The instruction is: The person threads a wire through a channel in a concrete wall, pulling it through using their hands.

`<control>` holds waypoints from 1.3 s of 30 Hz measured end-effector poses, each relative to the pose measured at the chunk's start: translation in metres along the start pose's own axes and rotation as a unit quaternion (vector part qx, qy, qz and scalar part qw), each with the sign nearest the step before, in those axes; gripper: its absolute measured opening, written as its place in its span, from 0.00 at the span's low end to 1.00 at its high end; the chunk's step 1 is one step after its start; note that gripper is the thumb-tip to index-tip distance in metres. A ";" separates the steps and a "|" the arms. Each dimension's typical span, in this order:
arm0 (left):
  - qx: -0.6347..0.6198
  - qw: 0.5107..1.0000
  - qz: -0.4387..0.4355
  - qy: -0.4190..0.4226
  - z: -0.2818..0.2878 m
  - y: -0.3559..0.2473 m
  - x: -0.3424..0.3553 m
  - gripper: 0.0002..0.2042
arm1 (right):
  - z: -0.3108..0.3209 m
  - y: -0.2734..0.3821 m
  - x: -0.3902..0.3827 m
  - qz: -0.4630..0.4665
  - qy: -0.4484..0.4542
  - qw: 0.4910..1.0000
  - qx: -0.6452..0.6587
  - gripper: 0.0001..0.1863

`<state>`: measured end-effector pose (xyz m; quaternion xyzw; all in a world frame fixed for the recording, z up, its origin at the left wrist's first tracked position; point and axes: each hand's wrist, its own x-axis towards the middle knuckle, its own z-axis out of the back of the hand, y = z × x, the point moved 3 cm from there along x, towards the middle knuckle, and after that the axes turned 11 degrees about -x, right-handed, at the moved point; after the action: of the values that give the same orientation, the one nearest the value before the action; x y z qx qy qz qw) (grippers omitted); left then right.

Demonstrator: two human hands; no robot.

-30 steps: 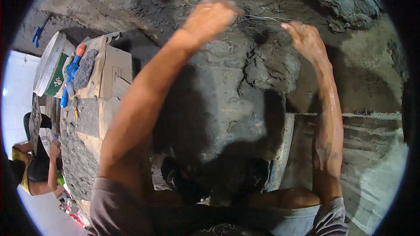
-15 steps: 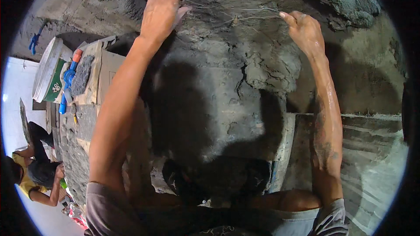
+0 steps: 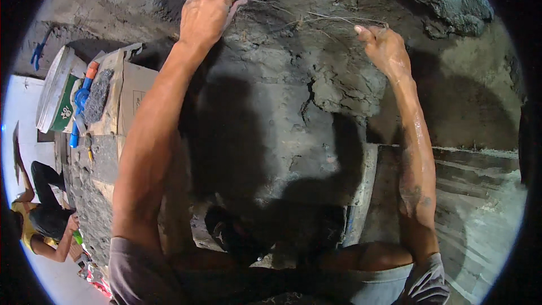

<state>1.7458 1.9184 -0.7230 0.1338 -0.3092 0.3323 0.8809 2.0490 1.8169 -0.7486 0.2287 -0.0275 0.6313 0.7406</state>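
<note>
Clay: a wide, dark, rough clay surface (image 3: 344,90), cracked in places, stretches in front of the person.
Co-worker: a person in a yellow top (image 3: 48,220) is at the far left, well apart from the hands.
Bucket: a white bucket with a green band (image 3: 53,93) stands tilted in view at left.
Left hand: the left hand (image 3: 206,14), at upper centre-left, has its fingers drawn in to the thumb, pinching one end of the wire.
Right hand: the right hand (image 3: 387,48), at upper right, grasps the other end between thumb and curled fingers.
Blue tool: an orange-ended blue tool (image 3: 82,99) lies beside the bucket.
Wire: the thin, pale wire (image 3: 333,17) spans the gap between the hands, over the clay; its middle is hard to follow.
</note>
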 end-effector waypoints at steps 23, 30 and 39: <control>-0.323 0.940 -0.071 0.086 -0.078 -0.105 0.032 0.10 | 0.045 -0.009 -0.049 0.251 0.092 0.957 -0.112 0.07; -0.323 0.943 0.026 0.081 -0.086 -0.107 0.048 0.12 | 0.037 -0.049 -0.030 -0.010 0.102 0.983 0.156 0.14; -0.233 0.972 -0.041 0.003 -0.086 -0.112 0.040 0.19 | 0.009 -0.053 -0.003 -0.210 0.015 0.968 0.137 0.16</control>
<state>1.8832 1.8932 -0.7672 -0.0631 -0.3700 0.2155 0.9015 2.1010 1.8054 -0.7576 0.3196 0.1191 0.4624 0.8184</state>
